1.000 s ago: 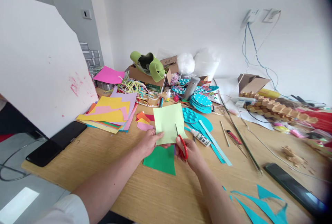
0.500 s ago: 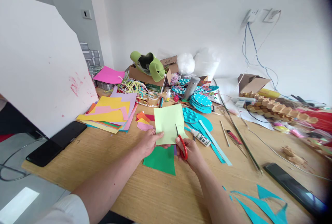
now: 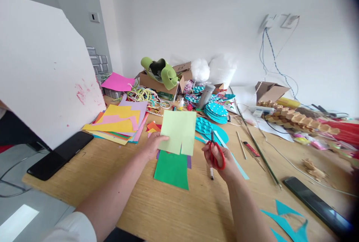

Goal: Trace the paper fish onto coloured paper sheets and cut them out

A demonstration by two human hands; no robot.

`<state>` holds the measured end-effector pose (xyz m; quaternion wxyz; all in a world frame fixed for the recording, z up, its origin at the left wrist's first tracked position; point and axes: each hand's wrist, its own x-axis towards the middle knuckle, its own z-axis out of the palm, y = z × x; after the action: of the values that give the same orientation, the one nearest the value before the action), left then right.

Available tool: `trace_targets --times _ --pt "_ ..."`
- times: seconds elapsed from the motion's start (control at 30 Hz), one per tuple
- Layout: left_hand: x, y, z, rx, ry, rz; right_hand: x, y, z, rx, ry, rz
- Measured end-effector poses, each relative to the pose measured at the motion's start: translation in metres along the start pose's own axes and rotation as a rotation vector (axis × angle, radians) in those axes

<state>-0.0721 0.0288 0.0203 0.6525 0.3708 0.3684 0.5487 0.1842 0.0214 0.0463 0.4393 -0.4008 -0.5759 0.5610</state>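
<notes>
Pale-green paper (image 3: 175,130): left edge pinched in left fingers (image 3: 163,138).

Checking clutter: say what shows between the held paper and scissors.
Head view: blue paper and bare table show between the pale green paper and the scissors.

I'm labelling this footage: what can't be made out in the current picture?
In the head view:
Left hand: most fingers hidden behind the light green paper.
Purple paper: mostly covered by the green sheet.
Pen: upper end hidden by the right hand.
Turquoise paper scraps: cut off by the bottom edge.
</notes>
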Motion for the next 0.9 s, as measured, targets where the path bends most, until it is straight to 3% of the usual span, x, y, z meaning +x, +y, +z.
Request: trace_targets --times 0.23,0.4,0.5,0.57,0.63,0.73,0.9 --pt "-0.007 -0.004 0.002 0.124 -0.227 -0.200 0.003 0.011 0.014 -0.003 0.097 0.046" --pt "-0.008 -0.003 0.003 -0.050 -0.236 -0.137 0.006 0.012 0.029 0.124 0.315 0.052" --pt "-0.013 -0.008 0.013 -0.245 -0.359 -0.104 0.007 0.015 0.038 0.142 0.436 -0.017" --pt "-0.017 -0.015 0.023 -0.244 -0.416 -0.109 0.007 0.018 0.044 0.130 0.458 -0.057" --pt "-0.020 -0.021 0.032 -0.229 -0.348 -0.106 0.006 0.020 0.047 0.104 0.435 -0.067" --pt "-0.018 -0.024 0.036 -0.279 -0.118 -0.081 0.004 0.019 0.046 0.018 0.355 -0.047" --pt "-0.002 -0.012 0.019 -0.388 0.122 -0.012 0.002 0.009 0.032 -0.123 0.115 0.047"
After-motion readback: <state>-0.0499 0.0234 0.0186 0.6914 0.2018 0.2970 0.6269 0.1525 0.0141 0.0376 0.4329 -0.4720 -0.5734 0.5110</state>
